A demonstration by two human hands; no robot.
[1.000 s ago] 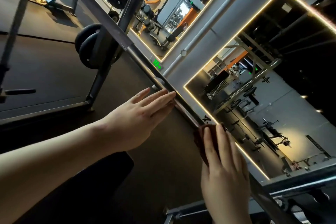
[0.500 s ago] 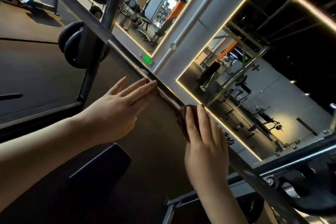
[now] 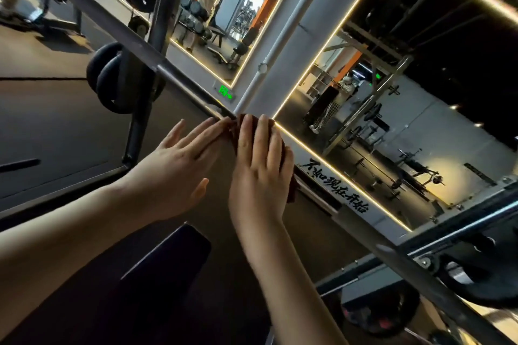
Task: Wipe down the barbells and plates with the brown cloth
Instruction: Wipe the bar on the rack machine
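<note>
Nearest the camera, a dark padded seat [image 3: 165, 266] is lying below both forearms; above it the right grip [image 3: 260, 168] is pressing down with its fingers straight and close together, pinching nothing, the flat of the hand lying on the brown cloth [image 3: 291, 179]; its thumb is hidden. The cloth is lying draped over the middle of the barbell [image 3: 193, 91], bunched under the palm and showing past the fingertips and along the hand's outer edge. Just beside it, the left grip [image 3: 179, 168] is reaching out with fingers spread and straight and the thumb held apart; its fingertips are touching the bar or the cloth's edge, and I cannot tell which. The bar is running on a slant from upper left to lower right; toward the lower right it is passing what looks like a loaded plate [image 3: 487, 286], with another dark disc [image 3: 378, 314] below. Farther off on the left, two stored plates [image 3: 112, 84] are hanging on the rack upright [image 3: 165, 8]; behind everything, lit-edged mirrors [image 3: 437, 165] are reflecting the gym.

As a judgement, the wiping is sitting partway along the bar's shaft; the metal shows no clear mark of which stretches are done. The shaft toward the left collar, both ends and all the plates look to be waiting for the cloth, so most of the task appears to be lying ahead.
</note>
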